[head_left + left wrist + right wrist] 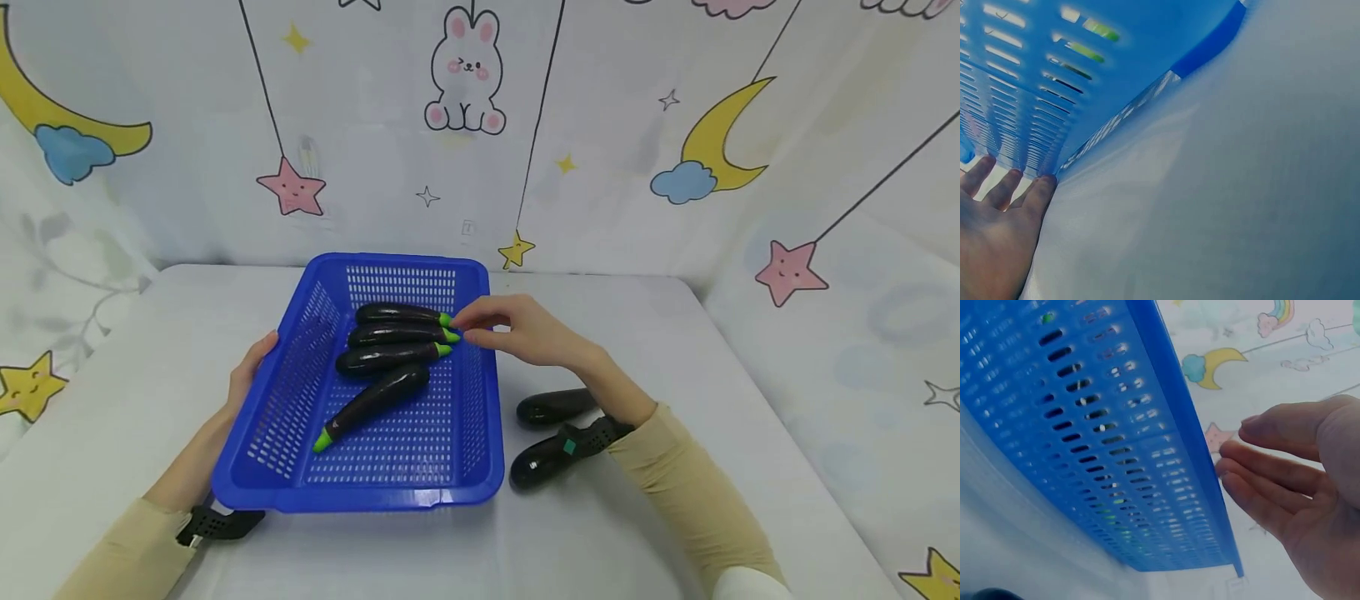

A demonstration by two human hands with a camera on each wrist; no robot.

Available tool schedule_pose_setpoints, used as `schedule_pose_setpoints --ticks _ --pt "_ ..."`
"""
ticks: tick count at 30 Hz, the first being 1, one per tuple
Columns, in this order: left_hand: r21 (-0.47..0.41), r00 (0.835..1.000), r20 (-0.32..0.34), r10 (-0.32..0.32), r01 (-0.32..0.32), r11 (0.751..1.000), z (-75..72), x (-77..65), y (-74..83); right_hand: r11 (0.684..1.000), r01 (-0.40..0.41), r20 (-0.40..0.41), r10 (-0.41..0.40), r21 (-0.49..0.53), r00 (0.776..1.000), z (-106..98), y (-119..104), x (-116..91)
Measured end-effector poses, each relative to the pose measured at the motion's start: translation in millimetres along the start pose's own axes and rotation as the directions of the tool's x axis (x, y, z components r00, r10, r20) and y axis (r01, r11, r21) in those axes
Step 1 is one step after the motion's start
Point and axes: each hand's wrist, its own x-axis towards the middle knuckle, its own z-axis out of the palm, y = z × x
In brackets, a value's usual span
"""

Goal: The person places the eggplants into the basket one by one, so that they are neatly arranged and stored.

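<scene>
Head view: blue plastic basket (352, 499), rectangular, slotted mesh walls and floor. Three eggplants (397, 335) inside lie side by side, long axes crosswise, green stem ends right. Fourth eggplant (378, 402) inside, nearer the front, runs diagonally, green end to lower left. All glossy, dark, smooth, elongated. Two outer eggplants (538, 463) on the white bench (637, 321), right of basket, partly hidden by the right forearm; stem ends not visible. Left hand (246, 371) touches the basket's left side. Right hand (531, 329) over the right rim near the green ends, thumb and fingers apart, holding nothing.

Left wrist view: fingers extended against the basket's outer slotted wall; green shows through slots.

Right wrist view: thumb parted from fingers, fingertips beside the rim.
</scene>
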Motion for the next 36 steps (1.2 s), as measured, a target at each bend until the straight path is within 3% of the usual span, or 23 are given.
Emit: schedule_pose_setpoints --ticks 3,6,11,14,25,36 --pt "0.134 0.995 -0.097 -0.016 0.029 0.991 2.4 -2.4 1.4 1.000 -0.008 0.003 0.008 0.018 1.000 -1.4 1.9 2.3" --pt "0.172 0.993 -0.120 -0.019 0.040 0.984 3.1 -2.3 1.7 0.999 -0.023 0.020 0.022 0.032 1.000 -0.9 2.4 3.5" --pt "0.025 1.000 -0.008 -0.017 0.017 1.000 1.0 -0.3 1.0 0.999 -0.024 0.069 0.022 0.027 0.997 0.6 -3.1 7.0" --pt "-0.037 1.000 0.024 -0.013 0.014 0.999 0.0 -0.1 0.7 1.000 -0.012 0.112 0.013 -0.009 0.994 0.6 -8.6 11.9" --pt "-0.004 1.000 0.029 0.007 -0.007 1.000 -0.1 -1.0 -0.9 0.995 0.077 0.261 -0.058 -0.063 0.964 3.9 -37.7 39.1" --pt "-0.117 0.996 0.087 0.028 -0.018 0.993 -0.8 0.9 -1.9 0.990 0.083 0.355 -0.036 -0.118 0.934 17.0 -58.2 61.9"
